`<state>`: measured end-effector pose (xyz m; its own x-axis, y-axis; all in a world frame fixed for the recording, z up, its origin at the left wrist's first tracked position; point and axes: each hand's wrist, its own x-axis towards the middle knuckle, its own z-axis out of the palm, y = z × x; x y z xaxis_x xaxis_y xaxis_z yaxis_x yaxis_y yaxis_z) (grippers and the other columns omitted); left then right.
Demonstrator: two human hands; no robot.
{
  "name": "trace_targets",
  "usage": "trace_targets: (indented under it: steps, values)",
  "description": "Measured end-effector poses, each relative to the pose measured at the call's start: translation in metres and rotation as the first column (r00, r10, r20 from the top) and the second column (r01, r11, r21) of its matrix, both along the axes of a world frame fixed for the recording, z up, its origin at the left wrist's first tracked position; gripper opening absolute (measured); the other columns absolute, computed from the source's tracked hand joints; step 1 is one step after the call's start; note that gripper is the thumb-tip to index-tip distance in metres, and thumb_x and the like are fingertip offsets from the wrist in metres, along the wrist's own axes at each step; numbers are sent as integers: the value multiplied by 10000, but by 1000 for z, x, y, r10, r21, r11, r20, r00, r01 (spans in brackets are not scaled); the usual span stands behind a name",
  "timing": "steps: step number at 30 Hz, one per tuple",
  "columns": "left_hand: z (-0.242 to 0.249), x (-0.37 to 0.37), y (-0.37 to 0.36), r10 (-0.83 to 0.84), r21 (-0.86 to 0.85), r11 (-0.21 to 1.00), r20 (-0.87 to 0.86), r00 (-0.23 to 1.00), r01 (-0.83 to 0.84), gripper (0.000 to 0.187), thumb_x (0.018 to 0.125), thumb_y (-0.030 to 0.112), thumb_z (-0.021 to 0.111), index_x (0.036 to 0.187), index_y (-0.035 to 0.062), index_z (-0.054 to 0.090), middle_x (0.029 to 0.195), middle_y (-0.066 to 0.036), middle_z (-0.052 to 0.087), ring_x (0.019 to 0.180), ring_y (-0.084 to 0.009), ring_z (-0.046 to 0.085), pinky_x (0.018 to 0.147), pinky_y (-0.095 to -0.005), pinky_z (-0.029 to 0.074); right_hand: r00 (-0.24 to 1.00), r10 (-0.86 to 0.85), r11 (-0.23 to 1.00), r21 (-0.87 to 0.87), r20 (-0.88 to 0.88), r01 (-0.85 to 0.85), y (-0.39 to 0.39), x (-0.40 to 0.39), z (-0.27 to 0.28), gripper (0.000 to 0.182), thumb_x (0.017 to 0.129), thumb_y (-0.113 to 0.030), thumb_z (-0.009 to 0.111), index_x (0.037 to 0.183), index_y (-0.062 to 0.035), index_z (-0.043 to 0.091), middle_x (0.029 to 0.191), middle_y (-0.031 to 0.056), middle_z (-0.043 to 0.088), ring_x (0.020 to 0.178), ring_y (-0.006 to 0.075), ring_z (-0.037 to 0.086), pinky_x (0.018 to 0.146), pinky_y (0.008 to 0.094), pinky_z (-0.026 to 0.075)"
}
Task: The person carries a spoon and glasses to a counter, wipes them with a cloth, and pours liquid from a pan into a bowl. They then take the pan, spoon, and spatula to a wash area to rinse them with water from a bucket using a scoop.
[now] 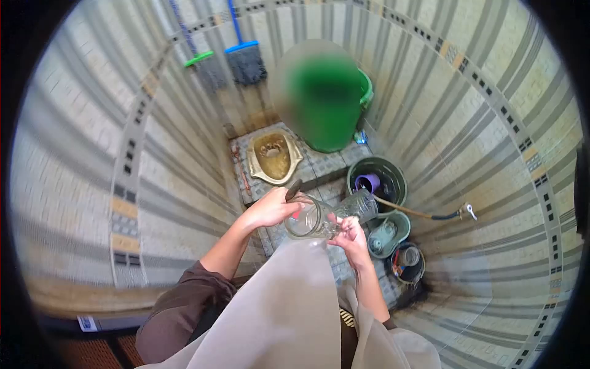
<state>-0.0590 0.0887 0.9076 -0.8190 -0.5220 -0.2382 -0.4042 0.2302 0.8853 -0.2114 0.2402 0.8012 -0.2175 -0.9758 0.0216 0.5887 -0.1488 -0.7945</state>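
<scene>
The one view comes from a camera on the person's head, facing forward and steeply down over their own body. Nearest the lens, the pale cloth [276, 307] of their clothing fills the lower middle, with a dark sleeve [175, 310] to its left. The left hand [271, 209], the right hand [351, 238] and a glass jar [298, 229] sit near the centre, within arm's reach. Farther off, the squat toilet [275, 167] and tiled floor [319, 163] are seen from above, while the green bin [332, 136] stands beyond, partly blurred. The wide lens bends the striped walls [424, 111] around the scene, and darkness rounds off the corners.
</scene>
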Motion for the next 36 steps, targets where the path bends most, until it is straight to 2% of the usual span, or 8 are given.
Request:
trace_targets:
  steps: [8,16,20,24,29,30,33,36]
  values:
    - [55,96,93,44,-257,961,-207,977,-98,245,730,150,495,914,10,572,755,-109,607,598,-152,539,601,-281,428,888,448,888,-61,-105,-456,13,58,54,546,566,-302,732,937,-93,389,937,19,481,838,110,499,675,210,419]
    - [98,200,211,181,-366,899,-186,966,-239,253,749,173,502,958,44,561,605,-177,523,520,-291,502,477,-342,372,540,837,545,72,-87,-835,78,162,104,1057,378,-409,792,1187,43,284,1090,79,433,1011,177,422,838,294,350]
    - [108,245,258,421,-356,840,-48,906,-409,215,734,182,472,842,49,601,620,-149,552,556,-273,521,523,-334,403,294,951,307,157,-98,-939,77,206,109,1139,310,-437,807,1212,-4,262,1153,86,386,973,159,444,684,278,441]
    - [85,306,301,662,-337,692,-56,748,-638,211,714,211,496,810,68,616,562,-172,506,493,-291,488,470,-347,364,63,995,79,221,-82,-972,76,274,105,1112,313,-516,770,1190,-28,289,1043,29,416,843,116,460,595,201,403]
    - [73,358,334,910,-267,374,-80,407,-888,136,670,98,607,736,3,534,575,-52,525,489,-92,469,466,-225,359,150,988,157,231,-49,-960,77,349,111,941,348,-437,783,1086,-38,358,993,38,416,817,127,464,626,235,419]
    - [60,365,338,921,-216,143,-329,209,-966,169,692,102,597,802,14,504,600,-25,499,475,-85,440,471,-203,352,169,985,174,155,-45,-972,76,364,106,907,389,-390,780,1092,-8,352,1016,70,436,901,163,457,733,282,400]
    - [35,377,355,761,414,-143,-535,-367,-899,192,832,242,447,899,65,417,747,-5,487,411,-12,277,365,-144,224,218,975,219,37,-39,-975,70,411,111,844,445,-322,774,1092,21,354,1039,103,459,981,201,453,837,332,383]
    - [20,378,367,840,763,17,-362,-405,-647,308,870,319,346,1009,53,417,772,-1,493,411,2,234,344,-134,177,291,956,291,-9,-30,-957,67,451,109,784,473,-273,766,1082,20,368,1035,104,467,977,205,458,843,334,378]
